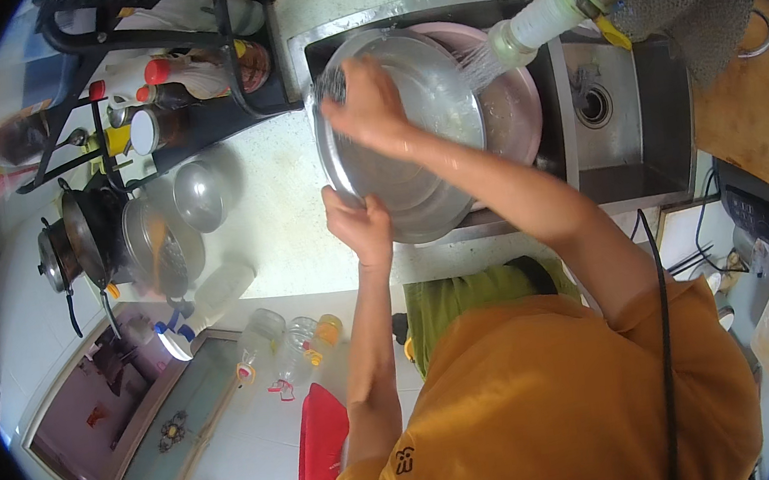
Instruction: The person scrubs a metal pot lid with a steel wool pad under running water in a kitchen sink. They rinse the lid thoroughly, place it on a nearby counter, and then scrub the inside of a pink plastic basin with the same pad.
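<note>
A large round metal basin (pixel 414 186) is tilted over the left bowl of a steel sink. My left hand (pixel 360 227) grips its near left rim, thumb on the edge. My right hand (pixel 367 102) presses a metal wire scourer (pixel 331 84) against the inside of the far left wall; the hand is slightly blurred and partly hides the scourer. Water sprays from a faucet hose (pixel 534 24) at the upper right into the basin. Beneath the basin, a pink plastic basin (pixel 519 108) stands in the sink, partly covered, with water in it.
The second sink bowl (pixel 606 141) with its drain lies to the right, beside a wooden board (pixel 751 116). On the left are a black rack (pixel 144 38) with bottles and jars, a metal bowl (pixel 200 196), a pot (pixel 165 245) and dark pans (pixel 85 237).
</note>
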A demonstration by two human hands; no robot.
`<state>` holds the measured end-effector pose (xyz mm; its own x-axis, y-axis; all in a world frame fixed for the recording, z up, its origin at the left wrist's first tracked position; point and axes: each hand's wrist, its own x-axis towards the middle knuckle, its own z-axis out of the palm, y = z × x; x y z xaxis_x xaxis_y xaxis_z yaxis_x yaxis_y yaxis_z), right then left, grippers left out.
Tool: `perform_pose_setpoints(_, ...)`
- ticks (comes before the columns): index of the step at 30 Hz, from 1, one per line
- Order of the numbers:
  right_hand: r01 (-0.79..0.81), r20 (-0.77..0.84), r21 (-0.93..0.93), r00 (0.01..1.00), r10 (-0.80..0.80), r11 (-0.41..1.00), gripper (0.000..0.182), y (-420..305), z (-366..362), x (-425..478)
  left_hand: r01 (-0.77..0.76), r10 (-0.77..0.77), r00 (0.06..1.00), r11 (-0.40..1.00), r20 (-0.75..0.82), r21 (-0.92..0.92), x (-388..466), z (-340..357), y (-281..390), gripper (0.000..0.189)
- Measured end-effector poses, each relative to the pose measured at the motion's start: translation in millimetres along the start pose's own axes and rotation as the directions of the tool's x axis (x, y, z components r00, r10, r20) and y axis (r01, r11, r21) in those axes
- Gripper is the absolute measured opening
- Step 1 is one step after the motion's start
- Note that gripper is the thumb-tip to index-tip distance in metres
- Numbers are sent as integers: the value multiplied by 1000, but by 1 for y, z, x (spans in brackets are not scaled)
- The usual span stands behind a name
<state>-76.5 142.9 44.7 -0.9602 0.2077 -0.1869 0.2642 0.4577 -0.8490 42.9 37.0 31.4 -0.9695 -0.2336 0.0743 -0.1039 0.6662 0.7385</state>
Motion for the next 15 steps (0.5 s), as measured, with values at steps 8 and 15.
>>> perform_pose_setpoints(8,537,4,-468,795,-606,702,29,187,-31,42,4,-3,1000,981,7,-196,5,2,-5,19)
perform_pose_setpoints(15,301,193,-575,954,-231,761,33,217,-12,-70,42,-54,996,987,-77,-158,4,8,0,17)
